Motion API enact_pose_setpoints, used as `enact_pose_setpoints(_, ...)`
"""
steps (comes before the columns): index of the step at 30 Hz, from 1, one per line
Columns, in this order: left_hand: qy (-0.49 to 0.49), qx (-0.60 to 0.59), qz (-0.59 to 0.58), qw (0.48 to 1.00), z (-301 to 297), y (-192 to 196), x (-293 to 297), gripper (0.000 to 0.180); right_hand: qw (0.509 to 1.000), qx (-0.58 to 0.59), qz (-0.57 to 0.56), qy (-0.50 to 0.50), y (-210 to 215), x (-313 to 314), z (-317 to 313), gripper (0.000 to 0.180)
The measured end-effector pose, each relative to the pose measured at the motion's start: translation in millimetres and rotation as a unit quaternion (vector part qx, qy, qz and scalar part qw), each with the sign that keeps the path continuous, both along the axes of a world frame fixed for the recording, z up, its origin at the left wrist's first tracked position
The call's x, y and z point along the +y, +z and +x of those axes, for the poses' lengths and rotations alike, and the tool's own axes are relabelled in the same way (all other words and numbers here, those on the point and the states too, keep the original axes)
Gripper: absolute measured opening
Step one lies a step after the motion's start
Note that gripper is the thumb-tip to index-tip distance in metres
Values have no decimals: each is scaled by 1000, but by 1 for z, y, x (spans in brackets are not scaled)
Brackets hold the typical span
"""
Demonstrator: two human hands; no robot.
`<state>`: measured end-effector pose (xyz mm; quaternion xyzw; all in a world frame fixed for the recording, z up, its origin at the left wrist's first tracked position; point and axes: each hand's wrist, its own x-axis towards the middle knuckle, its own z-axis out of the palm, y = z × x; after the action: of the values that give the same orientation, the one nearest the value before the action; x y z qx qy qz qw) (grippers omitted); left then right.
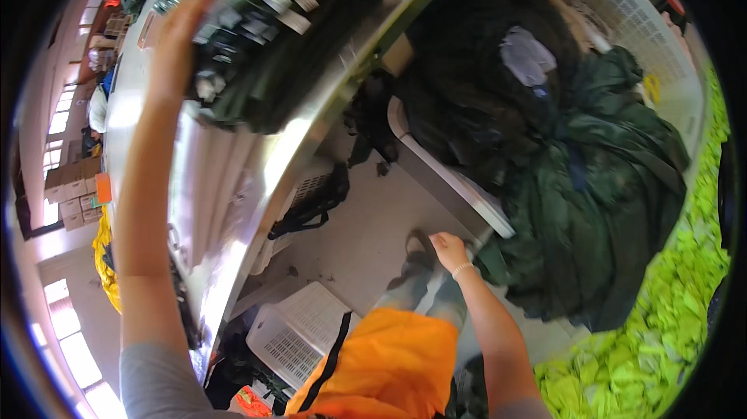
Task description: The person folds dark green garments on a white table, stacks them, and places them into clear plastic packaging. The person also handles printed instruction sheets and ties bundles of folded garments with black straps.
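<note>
My left hand (180, 26) is raised high at the upper left, fingers together and flat against a dark green bagged garment (272, 53) that lies on a shiny metal table (233, 178). My right hand (451, 252) hangs low near the middle, fingers curled loosely, beside the corner of a large white basket (455, 178). That basket is heaped with dark green and black clothes (568, 170). Nothing shows inside the right hand. I wear an orange vest (381, 368) and grey trousers.
An empty white lattice basket (299, 329) lies on the concrete floor below the table. A black strap or bag (315, 201) hangs under the table. A heap of neon yellow-green garments (661, 341) fills the lower right. Cardboard boxes (74, 189) stand far left.
</note>
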<state>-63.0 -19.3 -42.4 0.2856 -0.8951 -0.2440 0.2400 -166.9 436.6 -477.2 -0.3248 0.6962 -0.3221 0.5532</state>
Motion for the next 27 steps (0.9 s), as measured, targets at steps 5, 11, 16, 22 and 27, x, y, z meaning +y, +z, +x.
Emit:
enact_pose_setpoints(5, 14, -69, -59, 996, 43, -4, -6, 42, 999, -8, 16, 31, -229, -149, 60, 31)
enact_pose_setpoints(11, 35, -132, -49, 989, 16, -41, 37, 41, 986, 143, -78, 20, -400, -286, 110, 25)
enact_pose_setpoints(16, 68, -150, -45, 985, 19, -65, 54, 40, 989, 147, -29, -18, -420, -316, 133, 27)
enact_pose_setpoints(22, -8, -64, 4, 998, -14, -86, 9, 39, 911, 25, -100, -399, -334, -294, 130, 30)
enact_pose_setpoints(27, 89, -62, -28, 994, 14, -9, 64, 38, 802, -437, 21, -407, -22, -196, 135, 17)
